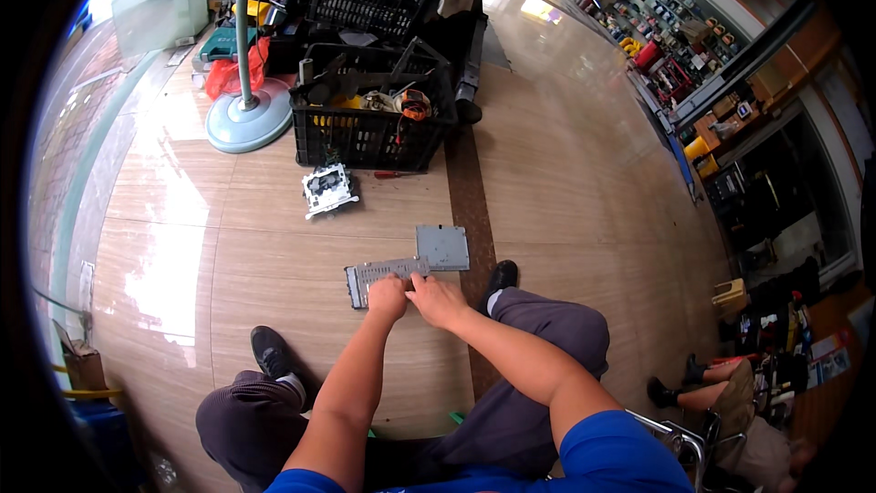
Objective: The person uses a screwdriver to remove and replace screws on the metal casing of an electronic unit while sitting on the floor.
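Observation:
Both my hands are on a perforated metal casing [379, 268] on the tiled floor. My left hand [386, 297], its fingers curled, grips the casing's middle. My right hand [436, 299] has its fingers closed on the right end, near my left fingertips. A flat grey metal plate [443, 246] lies just behind that end. Farther off, at the back left, a white and black mechanism [328, 190] rests on the floor, and a red-handled screwdriver [388, 174] lies near the black crate. My fingertips are partly hidden.
A black crate [374, 151] of tools stands ahead, a second behind it, beside a standing fan [233, 132]. My shoes and knees flank my hands. Shelves of goods [684, 27] line the right. Another person's bare legs [703, 395] show at lower right.

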`<state>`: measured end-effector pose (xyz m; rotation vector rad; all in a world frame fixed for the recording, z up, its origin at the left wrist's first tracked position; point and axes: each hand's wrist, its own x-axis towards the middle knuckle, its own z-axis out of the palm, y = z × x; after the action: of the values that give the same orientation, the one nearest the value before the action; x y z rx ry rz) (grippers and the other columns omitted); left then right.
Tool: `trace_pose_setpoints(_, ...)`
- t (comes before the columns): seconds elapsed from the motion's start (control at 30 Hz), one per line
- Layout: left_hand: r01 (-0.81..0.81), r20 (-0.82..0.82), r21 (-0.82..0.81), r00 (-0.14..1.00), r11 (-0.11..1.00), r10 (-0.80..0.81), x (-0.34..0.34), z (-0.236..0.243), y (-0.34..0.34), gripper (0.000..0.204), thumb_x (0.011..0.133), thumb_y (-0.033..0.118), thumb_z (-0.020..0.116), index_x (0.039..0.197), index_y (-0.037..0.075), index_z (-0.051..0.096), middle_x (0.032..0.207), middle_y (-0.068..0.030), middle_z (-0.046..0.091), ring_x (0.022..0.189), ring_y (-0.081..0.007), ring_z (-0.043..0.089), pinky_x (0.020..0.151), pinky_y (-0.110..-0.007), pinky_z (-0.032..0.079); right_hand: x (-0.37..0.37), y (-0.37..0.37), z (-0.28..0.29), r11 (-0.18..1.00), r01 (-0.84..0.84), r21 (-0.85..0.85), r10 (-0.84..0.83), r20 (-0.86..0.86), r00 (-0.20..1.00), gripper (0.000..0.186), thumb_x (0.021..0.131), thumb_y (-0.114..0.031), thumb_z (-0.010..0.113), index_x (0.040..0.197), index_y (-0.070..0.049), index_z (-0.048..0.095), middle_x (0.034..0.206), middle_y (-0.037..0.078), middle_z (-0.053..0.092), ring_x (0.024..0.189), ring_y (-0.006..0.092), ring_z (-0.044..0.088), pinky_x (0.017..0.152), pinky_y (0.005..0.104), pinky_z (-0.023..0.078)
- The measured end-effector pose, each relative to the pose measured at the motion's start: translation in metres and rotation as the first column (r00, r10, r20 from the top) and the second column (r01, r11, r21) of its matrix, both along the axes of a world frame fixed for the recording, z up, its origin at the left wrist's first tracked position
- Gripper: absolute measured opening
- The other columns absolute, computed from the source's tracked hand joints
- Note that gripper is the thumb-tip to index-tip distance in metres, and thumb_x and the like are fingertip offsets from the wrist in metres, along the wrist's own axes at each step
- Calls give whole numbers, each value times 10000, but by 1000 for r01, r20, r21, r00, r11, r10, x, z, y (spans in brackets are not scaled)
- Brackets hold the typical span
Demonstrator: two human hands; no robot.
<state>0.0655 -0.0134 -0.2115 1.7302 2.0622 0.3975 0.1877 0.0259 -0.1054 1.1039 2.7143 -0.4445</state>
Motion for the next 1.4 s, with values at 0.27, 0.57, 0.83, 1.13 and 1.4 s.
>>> trace_pose_setpoints(0.27, -19, 18, 4, 1000, 1000, 19, 2, -5, 4, 163, 842, 177, 604, 928, 88, 708, 997, -154, 674, 896, -338, 684, 750, -442, 560, 11, 6, -18, 979, -165, 121, 183, -157, 970, 230, 889, -90, 513, 1118, -78, 494, 1014, 235, 626, 908, 414, 650, 780, 493, 520)
trace_pose_setpoints(0.57, -6, -5, -11, 1000, 1000, 6, 1, -8, 3, 172, 845, 233, 643, 935, 105, 713, 1001, -132, 667, 902, -314, 683, 746, -429, 556, 3, 7, -12, 1000, 2, -26, 0, 75, 997, 366, 892, -91, 512, 1257, -90, 494, 1054, 176, 592, 979, 373, 623, 785, 480, 521)
trace_pose_setpoints(0.83, -40, -13, 16, 999, 999, 40, 7, -13, 6, 160, 854, 231, 635, 909, 99, 708, 985, -136, 664, 900, -324, 679, 753, -428, 553, 12, 9, -24, 993, -98, 72, 103, -76, 992, 333, 905, -98, 491, 1237, -84, 479, 1071, 224, 595, 981, 372, 638, 781, 496, 518)
trace_pose_setpoints(1.13, -20, -7, 33, 1000, 999, 20, 5, -10, 5, 157, 833, 196, 636, 927, 101, 719, 977, -143, 661, 894, -329, 679, 755, -428, 552, 15, 8, -22, 968, -186, 168, 211, -147, 966, 259, 896, -151, 540, 1148, -97, 510, 980, 209, 625, 876, 366, 667, 738, 481, 533)
trace_pose_setpoints(1.4, -27, 17, 28, 999, 999, 27, 4, -13, 3, 154, 826, 191, 637, 925, 102, 717, 988, -141, 662, 913, -323, 677, 763, -425, 553, 4, 1, -11, 997, -49, 66, 53, -55, 997, 233, 883, -135, 548, 1112, -101, 521, 958, 177, 615, 871, 359, 661, 754, 466, 531)
